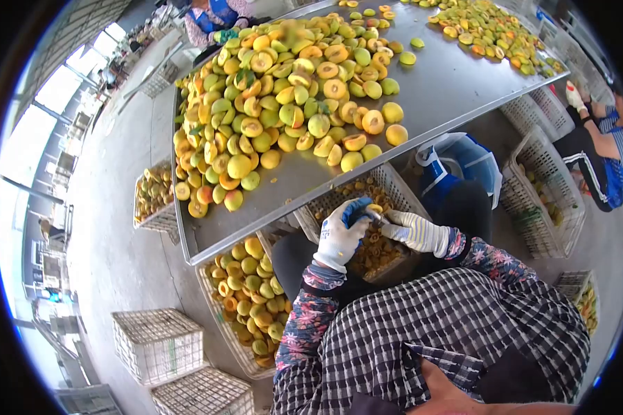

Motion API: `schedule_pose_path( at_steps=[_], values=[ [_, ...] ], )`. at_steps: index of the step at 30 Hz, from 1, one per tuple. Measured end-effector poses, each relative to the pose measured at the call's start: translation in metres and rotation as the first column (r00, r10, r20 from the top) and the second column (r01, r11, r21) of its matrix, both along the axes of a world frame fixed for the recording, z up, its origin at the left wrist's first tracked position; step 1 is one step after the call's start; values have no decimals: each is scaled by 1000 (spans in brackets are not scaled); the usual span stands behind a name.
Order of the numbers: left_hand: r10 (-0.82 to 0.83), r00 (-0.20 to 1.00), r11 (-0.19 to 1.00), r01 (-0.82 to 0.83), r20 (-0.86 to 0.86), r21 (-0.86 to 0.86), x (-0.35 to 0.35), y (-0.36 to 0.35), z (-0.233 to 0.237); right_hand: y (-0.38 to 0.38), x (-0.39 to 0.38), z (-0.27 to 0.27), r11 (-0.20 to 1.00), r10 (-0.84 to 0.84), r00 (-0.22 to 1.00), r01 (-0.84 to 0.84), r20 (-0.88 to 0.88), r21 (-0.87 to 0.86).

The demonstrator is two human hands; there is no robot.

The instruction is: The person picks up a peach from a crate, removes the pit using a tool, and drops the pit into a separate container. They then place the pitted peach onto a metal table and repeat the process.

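My left hand, in a white glove with a blue palm, is closed around a small yellow peach. My right hand, in a striped white glove, grips a small metal tool whose tip is at the peach. Both hands meet above a white plastic crate that contains orange fruit pieces. The crate sits at the near edge of a steel table. A large pile of yellow-green peaches and cut halves covers the table.
A crate full of peaches stands under the table's edge, and two upturned crates sit on the floor nearby. A blue bag and more crates lie to the right, beside a seated person. Another person is at the far end.
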State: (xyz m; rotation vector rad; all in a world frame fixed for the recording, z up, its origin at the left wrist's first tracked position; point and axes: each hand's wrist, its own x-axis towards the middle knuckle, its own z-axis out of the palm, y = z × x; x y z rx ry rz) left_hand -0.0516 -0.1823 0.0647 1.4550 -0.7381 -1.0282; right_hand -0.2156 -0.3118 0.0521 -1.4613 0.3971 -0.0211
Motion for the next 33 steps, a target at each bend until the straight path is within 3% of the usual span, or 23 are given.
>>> schedule_pose_path(
  at_steps=[2, 5, 6, 7, 9, 10, 11, 13, 15, 17, 18, 19, 23, 25, 30, 33],
  values=[
    [4, 996, 1000, -5, 84, 9, 1, -2, -3, 5, 1, 16, 998, 63, 998, -63, 4, -25],
    [-13, 1000, 995, 12, 18, 102, -2, -6, 13, 2, 3, 9, 976, 144, 989, -137, 27, -171],
    [-62, 996, 994, 55, 71, 94, 5, -6, 10, 1, 2, 3, 970, 111, 992, -94, 63, -222],
    [-179, 954, 962, 119, 241, 245, 13, -5, 30, 2, 3, -3, 961, 81, 992, -52, 98, -272],
    [-319, 827, 945, 238, 464, 226, 35, -1, 33, 0, -1, -15, 973, 10, 997, 7, 75, -231],
    [-394, 701, 919, 282, 594, 276, 52, -3, 36, -3, -1, -11, 977, -24, 998, 36, 61, -209],
    [-302, 488, 946, 257, 819, 196, 62, -8, 39, -9, -4, -6, 984, -54, 996, 65, 68, -169],
    [-352, 600, 933, 163, 718, 321, 62, -44, 85, -17, -10, 32, 988, -120, 990, 127, 75, -88],
    [-255, 736, 964, 146, 627, 221, 79, -89, 73, -25, -15, 44, 977, -206, 972, 197, 116, 81],
    [-262, 531, 965, 148, 806, 217, 83, -141, 74, -30, -16, 40, 936, -309, 936, 269, 169, 225],
    [-254, 437, 964, 191, 863, 187, 87, -167, 64, -34, -17, 36, 935, -347, 914, 318, 210, 158],
    [-234, 340, 960, 232, 911, 160, 89, -191, 55, -38, -20, 40, 923, -360, 918, 324, 167, 205],
    [-377, 151, 923, 142, 914, 358, 81, -270, 44, -51, -29, 54, 881, -336, 940, 290, 63, 373],
    [-475, 156, 878, 13, 866, 479, 81, -296, 45, -58, -35, 53, 874, -295, 955, 257, 32, 412],
    [-465, -15, 858, -253, 885, 446, 141, -320, 59, -68, -40, 55, 856, -254, 967, 220, 10, 468],
    [-445, 12, 826, -380, 895, 416, 187, -323, 80, -70, -39, 55, 827, -274, 962, 232, 8, 512]
  ],
)
